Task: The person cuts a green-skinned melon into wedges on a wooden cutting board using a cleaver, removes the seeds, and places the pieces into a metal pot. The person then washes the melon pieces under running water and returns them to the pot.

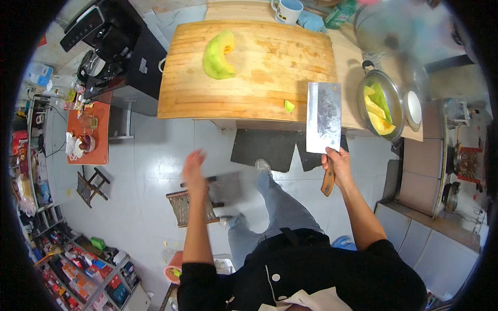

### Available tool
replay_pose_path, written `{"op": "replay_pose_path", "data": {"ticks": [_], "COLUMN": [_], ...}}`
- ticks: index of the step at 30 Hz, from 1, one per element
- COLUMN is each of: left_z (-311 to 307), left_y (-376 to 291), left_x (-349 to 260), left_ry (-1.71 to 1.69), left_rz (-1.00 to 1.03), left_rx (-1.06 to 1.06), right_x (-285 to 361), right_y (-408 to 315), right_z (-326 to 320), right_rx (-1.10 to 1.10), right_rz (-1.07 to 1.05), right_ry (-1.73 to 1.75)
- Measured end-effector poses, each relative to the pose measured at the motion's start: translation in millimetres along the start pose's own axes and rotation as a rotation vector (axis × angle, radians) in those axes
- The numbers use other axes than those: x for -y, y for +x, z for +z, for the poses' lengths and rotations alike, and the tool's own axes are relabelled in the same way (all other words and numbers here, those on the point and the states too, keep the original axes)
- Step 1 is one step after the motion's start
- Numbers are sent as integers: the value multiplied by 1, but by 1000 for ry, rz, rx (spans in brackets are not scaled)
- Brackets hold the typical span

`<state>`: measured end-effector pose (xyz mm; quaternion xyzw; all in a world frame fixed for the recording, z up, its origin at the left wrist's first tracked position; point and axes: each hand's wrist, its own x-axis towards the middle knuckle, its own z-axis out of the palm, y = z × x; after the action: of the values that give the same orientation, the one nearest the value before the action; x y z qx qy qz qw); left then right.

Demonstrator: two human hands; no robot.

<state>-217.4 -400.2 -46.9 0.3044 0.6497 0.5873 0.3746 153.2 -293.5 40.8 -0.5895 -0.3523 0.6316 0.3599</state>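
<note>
My right hand (pixel 337 163) grips the wooden handle of a wide cleaver (pixel 323 116), its blade pointing away from me over the near right corner of a wooden cutting board (pixel 256 93). My left hand (pixel 193 167), blurred, hangs over the floor in front of the board and holds nothing. On the board's left half lies a curved wedge of green-skinned melon (pixel 214 58) with some seed pulp at its inner edge. A small green melon scrap (pixel 289 105) sits near the board's front edge. Several melon slices (pixel 375 105) rest in a metal pan (pixel 397 97) to the right.
Beside the pan stands a white bowl (pixel 414 108). A mug (pixel 288 11) and a blue cloth (pixel 312 22) are behind the board. At the left is a black appliance (pixel 136 58). A folding stool (pixel 183 208) and a pink bin (pixel 174 268) stand on the floor.
</note>
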Motion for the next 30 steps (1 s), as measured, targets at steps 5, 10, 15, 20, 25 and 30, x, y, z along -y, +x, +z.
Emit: {"op": "replay_pose_path", "data": {"ticks": [5,10,15,20,25,30], "left_z": [212,271,239,94,-78,-226], "left_y": [57,43,17,-60,-256,-488], "left_x": [-66,-58,-57,-96,-108,-75], "left_ry": [265,478,649,734,967,1009], "left_rz": [244,283,338,323,138,-126], "left_rx": [275,191,145,-60,-510,-998], "right_x": [-24,-38,-24,-21,-78,-187], "right_y": [35,33,8,-82,-242,-439], "right_z": [-41,-14,44,112,184,252], "right_rx": [89,113,257,610,1113,1566], "right_rz": [138,229,253,291,403,341], "right_ry": [64,79,-46,-166,-392,-628]}}
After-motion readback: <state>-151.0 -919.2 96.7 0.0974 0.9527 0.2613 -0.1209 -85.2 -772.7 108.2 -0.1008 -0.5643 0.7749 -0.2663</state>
